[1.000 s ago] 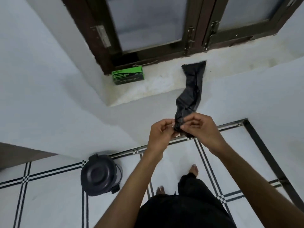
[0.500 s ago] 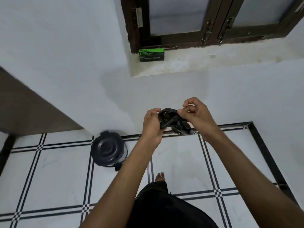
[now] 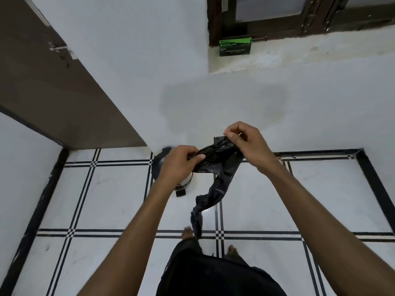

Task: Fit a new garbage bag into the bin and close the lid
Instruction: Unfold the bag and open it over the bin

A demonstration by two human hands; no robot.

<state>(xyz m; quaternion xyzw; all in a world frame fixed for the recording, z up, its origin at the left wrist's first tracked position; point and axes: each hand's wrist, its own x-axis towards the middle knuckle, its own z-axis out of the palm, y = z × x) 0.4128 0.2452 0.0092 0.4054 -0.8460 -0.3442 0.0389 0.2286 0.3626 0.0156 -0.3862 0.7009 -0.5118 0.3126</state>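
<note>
The garbage bag [image 3: 215, 167] is thin, glossy black plastic, still mostly bunched and creased, held up in front of the person above the tiled floor [image 3: 111, 199]. Its upper part is stretched crumpled between the two hands, and from there a narrow twisted tail hangs down, ending just above the person's bare feet. The left hand [image 3: 179, 163] grips one gathered end, fingers curled over the plastic with the thumb tucked against it. The right hand [image 3: 245, 142] sits slightly higher and pinches the other end, where a small flat corner of the bag sticks out past the fingertips. The bin [image 3: 159, 165] stands on the floor against the white wall, mostly hidden behind the left hand and wrist; only a dark rounded edge and what looks like its foot pedal [image 3: 181, 192] show, so its lid cannot be judged. On the window ledge [image 3: 299, 52] above, a green and black box [image 3: 235, 47] stands beside the dark window frame.
</note>
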